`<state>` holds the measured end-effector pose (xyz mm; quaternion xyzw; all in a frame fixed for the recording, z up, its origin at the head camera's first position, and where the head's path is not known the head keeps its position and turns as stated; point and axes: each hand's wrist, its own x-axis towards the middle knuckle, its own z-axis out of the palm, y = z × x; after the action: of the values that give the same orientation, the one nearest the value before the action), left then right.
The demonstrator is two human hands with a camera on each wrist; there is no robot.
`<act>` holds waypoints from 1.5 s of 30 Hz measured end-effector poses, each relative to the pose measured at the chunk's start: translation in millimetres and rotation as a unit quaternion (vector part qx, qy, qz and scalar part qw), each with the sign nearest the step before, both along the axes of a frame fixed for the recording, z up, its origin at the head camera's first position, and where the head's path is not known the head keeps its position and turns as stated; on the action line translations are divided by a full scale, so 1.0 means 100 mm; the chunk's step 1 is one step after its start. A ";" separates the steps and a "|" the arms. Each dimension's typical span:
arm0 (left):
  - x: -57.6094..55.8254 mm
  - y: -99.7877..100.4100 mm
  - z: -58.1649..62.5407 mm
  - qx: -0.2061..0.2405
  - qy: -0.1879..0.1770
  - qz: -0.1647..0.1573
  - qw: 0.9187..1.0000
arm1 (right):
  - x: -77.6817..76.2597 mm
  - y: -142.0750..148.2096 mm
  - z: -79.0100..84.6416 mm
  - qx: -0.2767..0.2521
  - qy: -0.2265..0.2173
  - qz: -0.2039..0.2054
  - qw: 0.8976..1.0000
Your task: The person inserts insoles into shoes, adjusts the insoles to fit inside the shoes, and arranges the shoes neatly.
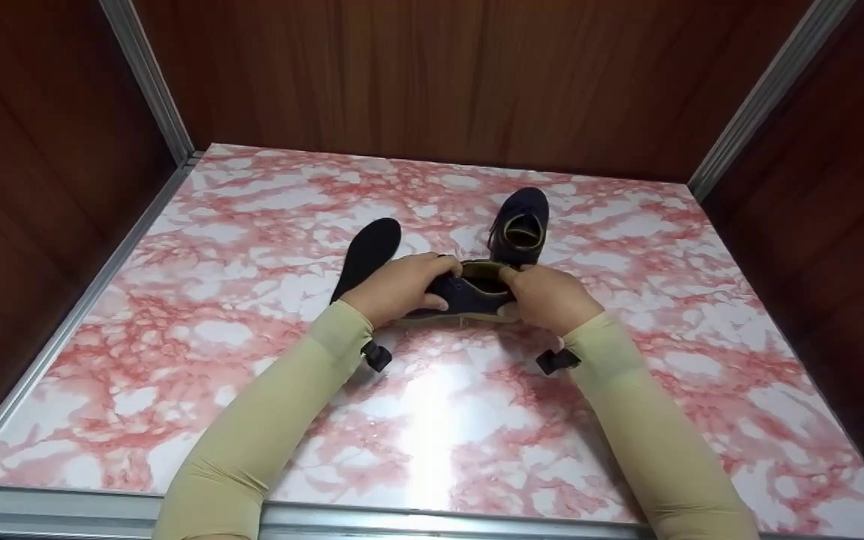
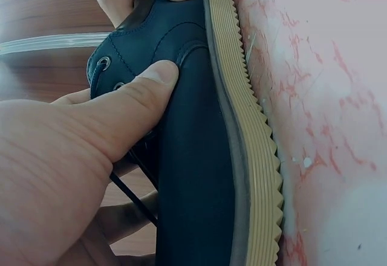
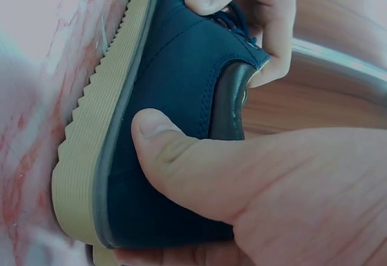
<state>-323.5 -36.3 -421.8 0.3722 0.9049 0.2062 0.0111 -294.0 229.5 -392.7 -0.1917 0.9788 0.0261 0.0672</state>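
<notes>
Sleeves (image 1: 231, 421) are filling the foreground, left hand (image 1: 402, 286) gripping the shoe (image 1: 471, 298) near its lacing (image 3: 239, 24), right hand (image 1: 553, 297) its heel (image 3: 160, 211): probably light, stiff-soled, soft-uppered, so best held there.

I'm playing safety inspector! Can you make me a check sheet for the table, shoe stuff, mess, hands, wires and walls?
Surface: red-and-white marbled table, bright glare near the front.
Job's things: held shoe, dark blue with a ridged tan sole; second shoe behind it; black insole beside the left hand.
Clutter: nothing seen.
Hands: left grips the shoe's lace area; right hand grips its heel end.
Cables: nothing seen.
Surroundings: brown wood-look walls, metal strips at the corners.
</notes>
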 end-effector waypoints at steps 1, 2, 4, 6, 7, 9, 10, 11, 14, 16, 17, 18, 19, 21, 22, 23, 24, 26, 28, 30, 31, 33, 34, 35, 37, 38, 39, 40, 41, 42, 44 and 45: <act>0.00 0.00 0.00 0.001 0.001 -0.001 1.000 | 0.00 0.00 0.00 -0.001 0.002 0.002 1.000; 0.00 0.00 0.00 0.002 0.000 -0.003 1.000 | 0.00 0.01 0.00 -0.002 0.005 0.005 1.000; 0.00 0.00 0.00 0.003 0.001 -0.005 1.000 | 0.00 0.02 0.01 -0.005 0.009 0.009 1.000; 0.00 0.00 0.00 0.004 0.002 -0.007 1.000 | -0.01 0.02 0.02 -0.010 0.006 0.008 1.000; 0.00 0.00 0.00 0.003 0.003 -0.006 1.000 | -0.01 0.02 0.02 -0.012 0.003 0.007 1.000; 0.00 0.00 0.00 0.002 0.004 -0.005 1.000 | -0.01 0.02 0.02 -0.009 -0.002 0.006 1.000; 0.00 0.00 0.00 0.002 0.004 -0.004 1.000 | -0.01 0.02 0.02 -0.007 -0.004 0.005 1.000; 0.00 0.00 0.00 0.001 0.005 -0.003 1.000 | -0.01 0.02 0.01 -0.005 -0.006 0.005 1.000; 0.00 0.00 0.00 -0.002 0.004 0.001 1.000 | -0.01 0.02 0.01 -0.001 -0.010 0.007 1.000; 0.00 0.00 0.00 -0.002 0.002 0.001 1.000 | -0.02 0.03 0.00 -0.002 -0.011 0.008 1.000; 0.00 0.00 0.01 -0.001 0.001 0.001 1.000 | -0.02 0.03 0.00 -0.002 -0.011 0.008 1.000; 0.00 0.01 0.01 -0.001 0.001 0.001 1.000 | -0.02 0.03 0.00 -0.002 -0.011 0.009 1.000; -0.01 0.01 0.01 -0.001 0.000 0.000 1.000 | -0.02 0.03 0.01 -0.003 -0.011 0.008 1.000; -0.01 0.01 0.02 -0.001 0.000 -0.001 1.000 | -0.02 0.04 0.01 -0.004 -0.011 0.006 1.000; -0.01 0.01 0.02 -0.001 0.001 -0.001 1.000 | -0.02 0.04 0.01 -0.005 -0.013 0.006 1.000; -0.01 0.01 0.02 -0.002 0.001 -0.001 1.000 | -0.02 0.03 0.01 -0.006 -0.015 0.004 1.000; -0.01 0.01 0.02 -0.002 0.001 -0.001 1.000 | -0.02 0.03 0.01 -0.008 -0.017 0.002 1.000; -0.01 0.01 0.02 -0.004 0.002 0.000 1.000 | -0.02 0.03 0.02 -0.007 -0.020 0.001 1.000; -0.01 0.01 0.03 -0.006 0.002 0.001 1.000 | -0.02 0.03 0.02 -0.010 -0.018 0.005 1.000; -0.01 0.01 0.04 -0.007 0.003 0.001 1.000 | -0.01 0.04 0.03 -0.012 -0.011 0.011 1.000; -0.01 0.01 0.04 -0.008 0.003 0.000 1.000 | -0.02 0.04 0.03 -0.014 -0.007 0.013 1.000; -0.01 0.01 0.04 -0.007 0.003 0.000 1.000 | -0.02 0.04 0.02 -0.018 0.002 0.017 1.000; -0.01 0.01 0.05 -0.006 0.003 0.000 1.000 | -0.02 0.04 0.02 -0.020 0.003 0.016 1.000; -0.01 0.01 0.04 -0.006 0.003 0.000 1.000 | -0.03 0.04 0.02 -0.021 0.004 0.013 1.000; -0.01 0.00 0.04 -0.005 0.004 0.001 1.000 | -0.03 0.04 0.01 -0.024 0.001 0.008 1.000; 0.00 0.00 0.04 -0.006 0.005 0.001 1.000 | -0.03 0.04 0.01 -0.025 0.000 0.007 1.000; 0.00 0.01 0.03 -0.006 0.005 0.000 1.000 | -0.03 0.03 0.00 -0.027 -0.001 0.006 1.000; 0.00 0.01 0.03 -0.008 0.006 0.000 1.000 | -0.03 0.03 0.00 -0.028 -0.001 0.006 1.000; 0.00 0.01 0.02 -0.009 0.007 0.000 1.000 | -0.03 0.03 0.00 -0.029 0.001 0.008 1.000; 0.00 0.01 0.02 -0.010 0.008 0.000 1.000 | -0.03 0.03 -0.01 -0.030 0.001 0.008 1.000; 0.00 0.01 0.01 -0.014 0.008 -0.002 1.000 | -0.03 0.03 -0.01 -0.033 0.002 0.008 0.999; 0.01 0.01 0.02 -0.016 0.009 -0.002 1.000 | -0.02 0.03 -0.01 -0.035 0.001 0.006 0.999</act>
<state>-323.0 -34.9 -420.2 0.3759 0.9073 0.1881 0.0097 -296.4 232.3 -393.3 -0.1998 0.9780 -0.0072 0.0596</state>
